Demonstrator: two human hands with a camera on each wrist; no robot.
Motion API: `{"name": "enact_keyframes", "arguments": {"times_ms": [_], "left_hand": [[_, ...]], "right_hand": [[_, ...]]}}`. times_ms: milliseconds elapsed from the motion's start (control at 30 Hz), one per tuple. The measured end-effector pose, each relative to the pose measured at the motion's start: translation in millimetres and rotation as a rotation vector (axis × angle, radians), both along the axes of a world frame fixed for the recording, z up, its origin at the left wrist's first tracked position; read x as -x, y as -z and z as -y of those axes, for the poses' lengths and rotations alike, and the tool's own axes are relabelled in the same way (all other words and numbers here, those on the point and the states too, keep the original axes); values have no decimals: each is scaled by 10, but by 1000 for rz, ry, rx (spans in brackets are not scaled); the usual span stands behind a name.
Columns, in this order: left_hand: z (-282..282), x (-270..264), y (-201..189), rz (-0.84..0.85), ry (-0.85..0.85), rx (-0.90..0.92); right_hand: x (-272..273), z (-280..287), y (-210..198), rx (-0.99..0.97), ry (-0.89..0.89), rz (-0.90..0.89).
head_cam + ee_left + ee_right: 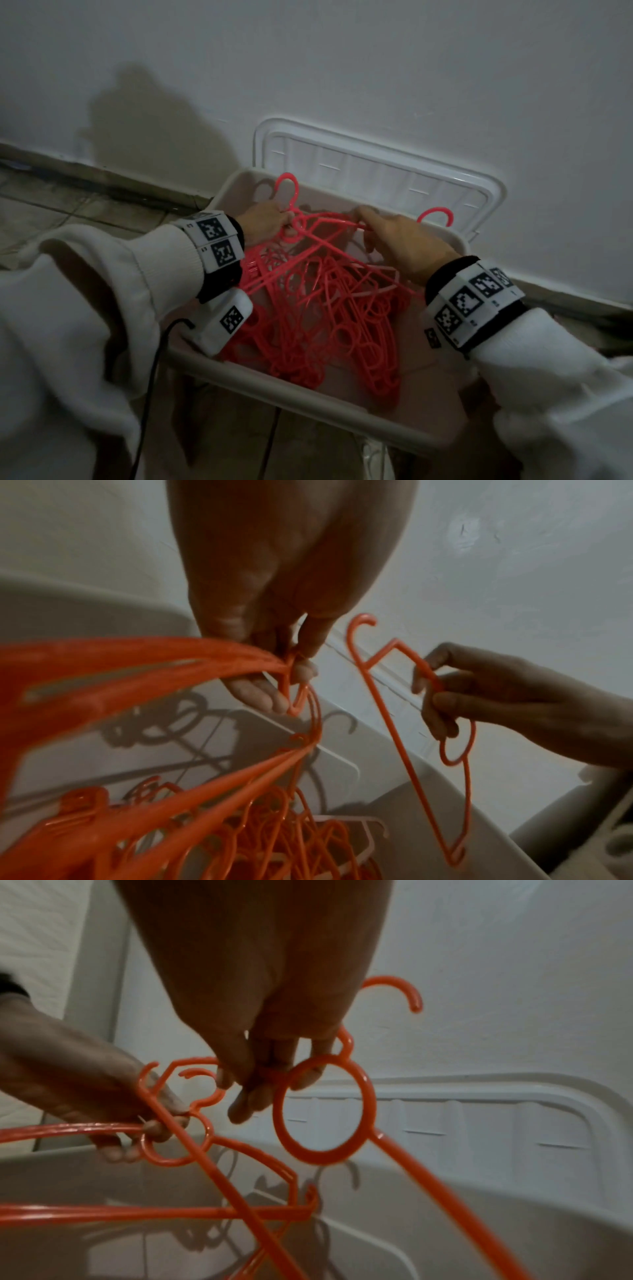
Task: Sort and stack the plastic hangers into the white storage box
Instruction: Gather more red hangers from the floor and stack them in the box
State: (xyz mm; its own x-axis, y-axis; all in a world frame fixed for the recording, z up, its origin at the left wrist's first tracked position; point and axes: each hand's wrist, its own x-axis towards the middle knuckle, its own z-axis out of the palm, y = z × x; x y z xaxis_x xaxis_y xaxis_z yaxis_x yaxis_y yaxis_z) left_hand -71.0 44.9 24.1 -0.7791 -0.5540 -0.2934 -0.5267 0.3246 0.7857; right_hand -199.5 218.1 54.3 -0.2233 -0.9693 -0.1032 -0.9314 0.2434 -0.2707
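Observation:
A white storage box (308, 404) stands by the wall with a tangled pile of red plastic hangers (325, 315) inside. My left hand (274, 221) is over the box's far left corner and grips a bundle of hangers (164, 656) by their necks, hooks pointing up. To its right, my right hand (366, 222) pinches a single red hanger (387, 723) near its ring (320, 1158), held apart from the bundle. The left hand (150, 1123) and right hand (441, 696) also show in each other's wrist views.
The box lid (376, 171) leans upright against the white wall (411, 68) behind the box. One pale hanger (369, 829) lies among the red ones. A black cable (150, 377) hangs from my left wrist. Tiled floor (51, 212) lies to the left.

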Motion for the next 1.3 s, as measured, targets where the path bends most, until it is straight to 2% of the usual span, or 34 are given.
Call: {"name": "enact_keyframes", "arguments": {"times_ms": [133, 300, 400, 467, 567, 733, 833, 867, 1000, 1067, 1200, 1300], "left_hand": [[104, -33, 111, 9, -102, -150], [82, -19, 145, -2, -129, -152], [35, -5, 112, -23, -87, -76], [5, -6, 90, -35, -32, -58], [-11, -26, 52, -12, 18, -57], [-98, -39, -84, -98, 77, -256], [-147, -60, -82, -66, 108, -354], [-171, -61, -81, -55, 121, -331], [-346, -81, -150, -63, 217, -456], [-391, -60, -143, -29, 263, -403], [-286, -42, -30, -29, 74, -234], [-153, -69, 3, -10, 48, -109]], "right_hand": [[30, -66, 12, 115, 204, 211], [91, -109, -23, 322, 364, 279], [125, -111, -54, 275, 426, 302], [151, -112, -48, 261, 445, 399], [193, -131, -82, 175, 380, 447], [252, -140, -23, 79, 234, 401], [253, -112, 54, -41, 185, 383], [238, -98, 65, -77, 172, 406], [197, -7, 185, -23, 210, 516], [233, 42, 306, 21, 255, 494], [250, 98, 447, 42, 313, 469], [217, 92, 435, 115, 312, 419]]}}
